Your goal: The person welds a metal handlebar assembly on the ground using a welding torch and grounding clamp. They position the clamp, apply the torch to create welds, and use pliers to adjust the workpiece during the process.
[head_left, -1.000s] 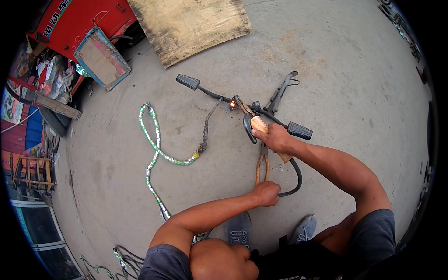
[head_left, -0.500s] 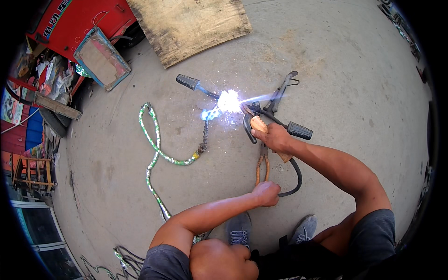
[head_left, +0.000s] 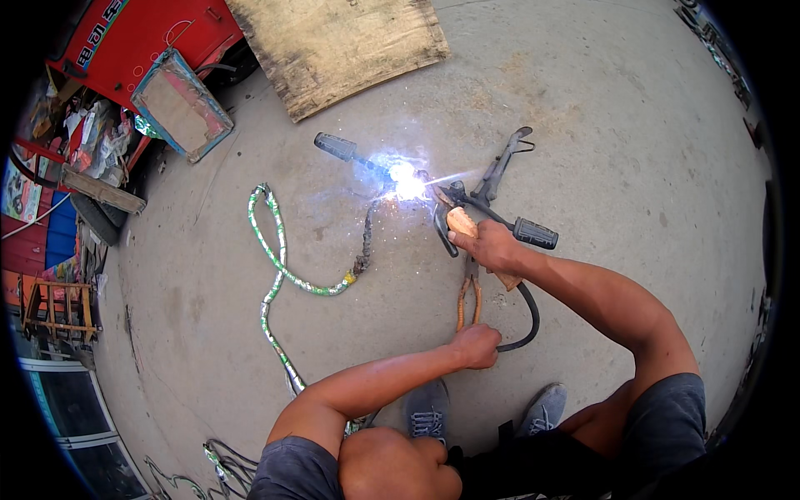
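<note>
In left hand [head_left: 477, 346], clenching tongs [head_left: 477, 300]; in right hand [head_left: 492, 247], grasping welding clamp [head_left: 457, 217]. Probably stiff, fairly light, dragged by cable [head_left: 537, 317]; take by handle [head_left: 463, 223], clear of likely heat. Positioned just right of glare [head_left: 407, 181] at footrest bar [head_left: 492, 213].

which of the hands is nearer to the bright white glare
The right. In the picture, the right hand is below and right of the glare; the left hand is farther below it, at two orange handles.
</note>
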Demonstrator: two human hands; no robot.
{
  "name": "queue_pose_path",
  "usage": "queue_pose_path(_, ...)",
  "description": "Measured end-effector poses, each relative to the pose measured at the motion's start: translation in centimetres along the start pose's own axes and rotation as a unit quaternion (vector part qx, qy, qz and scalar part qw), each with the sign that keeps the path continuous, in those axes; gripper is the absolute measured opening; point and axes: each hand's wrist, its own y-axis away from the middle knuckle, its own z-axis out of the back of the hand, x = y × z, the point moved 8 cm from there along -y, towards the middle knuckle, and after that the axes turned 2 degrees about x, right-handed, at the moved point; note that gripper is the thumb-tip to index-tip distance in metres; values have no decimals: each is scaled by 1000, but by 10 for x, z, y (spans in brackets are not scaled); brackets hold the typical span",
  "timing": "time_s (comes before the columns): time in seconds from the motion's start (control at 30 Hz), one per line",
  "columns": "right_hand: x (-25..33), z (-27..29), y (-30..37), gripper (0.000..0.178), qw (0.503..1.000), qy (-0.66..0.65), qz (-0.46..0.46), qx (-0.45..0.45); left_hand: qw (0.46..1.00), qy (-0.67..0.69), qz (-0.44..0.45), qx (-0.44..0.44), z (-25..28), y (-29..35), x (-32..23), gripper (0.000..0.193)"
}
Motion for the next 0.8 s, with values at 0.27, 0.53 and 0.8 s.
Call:
queue_pose_path(0.27,0,5,4,75,999,-46,-25,14,1000,15,-1,-2,2,2,0,20)
queue_pose_path(0.53,-2,3,6,75,999,-44,-20,22,1000,7,-3,-3,1,2,1,19)
queue_pose_path(0.8,2,1,4,75,999,-33,-19,26,1000,12,-7,-3,0,1,1,19)
